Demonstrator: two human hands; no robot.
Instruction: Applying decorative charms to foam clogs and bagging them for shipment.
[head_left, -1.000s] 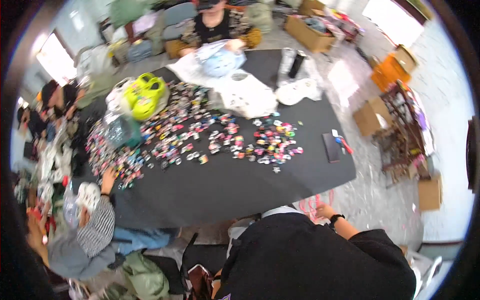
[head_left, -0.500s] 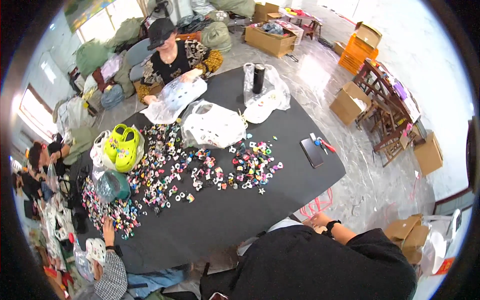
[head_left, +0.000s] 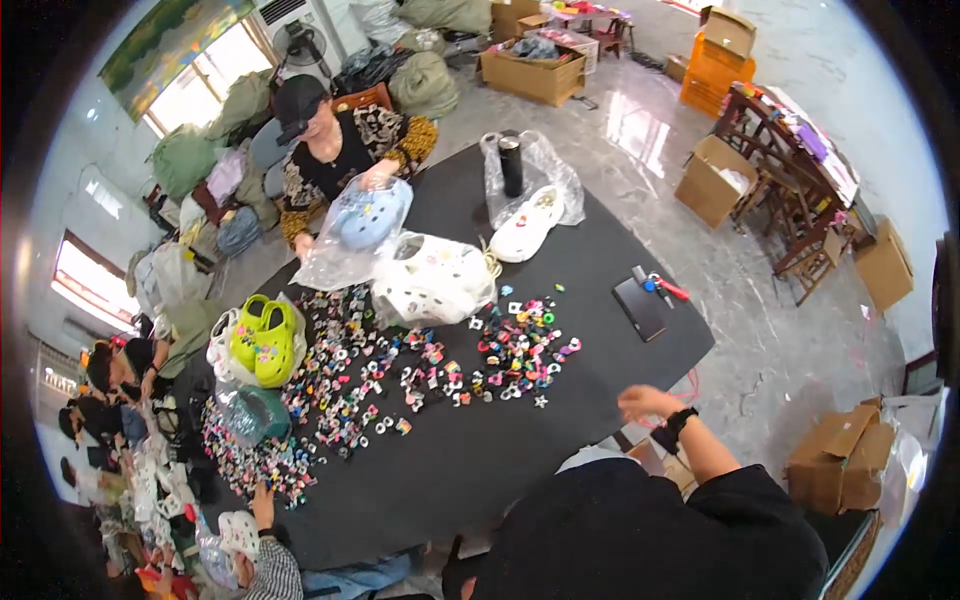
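Note:
My right hand [head_left: 645,402] hovers at the near right edge of the black table [head_left: 480,470], fingers apart and holding nothing; a dark watch sits on its wrist. It is closest to the spread of several small colourful charms [head_left: 520,350] in the table's middle. A black phone [head_left: 640,308] with keys beside it lies further right. My left hand is hidden; only my black shirt [head_left: 650,540] fills the lower edge.
White clogs in clear bags [head_left: 430,280], a single white clog [head_left: 525,225], a dark bottle [head_left: 511,165] and yellow-green clogs [head_left: 262,340] stand on the table. A person opposite holds a bagged blue clog [head_left: 365,215]. Other people sit at the left. Cardboard boxes [head_left: 835,455] stand on the floor.
The view has swung and moved closer to the table. My right hand has risen from the table edge at my side to a spot over its near right corner.

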